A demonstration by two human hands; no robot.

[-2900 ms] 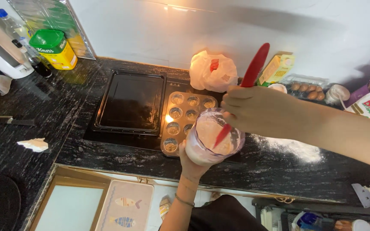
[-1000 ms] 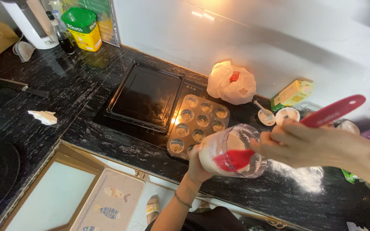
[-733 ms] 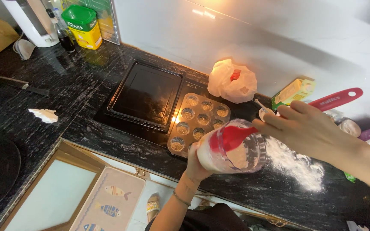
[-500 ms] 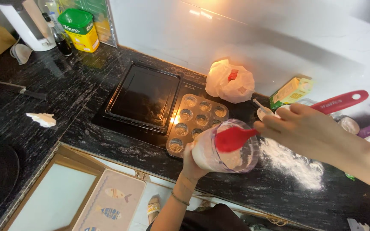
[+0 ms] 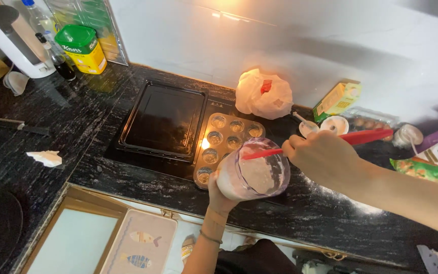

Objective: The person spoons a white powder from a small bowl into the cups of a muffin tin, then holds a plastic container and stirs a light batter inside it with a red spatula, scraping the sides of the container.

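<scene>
- A clear mixing jug [image 5: 254,175] of pale batter is held tilted above the near edge of the muffin tin [image 5: 225,147], its mouth turned rightward.
- It is gripped from beneath by the left hand [image 5: 220,190].
- A red spatula [image 5: 330,142] is clenched in the right hand [image 5: 320,157]; its long axis runs left to right, blade inside the jug.
- A black baking tray [image 5: 163,121] lies left of the tin on the dark surface [image 5: 77,127].

Red spatula [image 5: 351,138], blk marbled counter [image 5: 330,218], clear jug [image 5: 253,170]
</scene>
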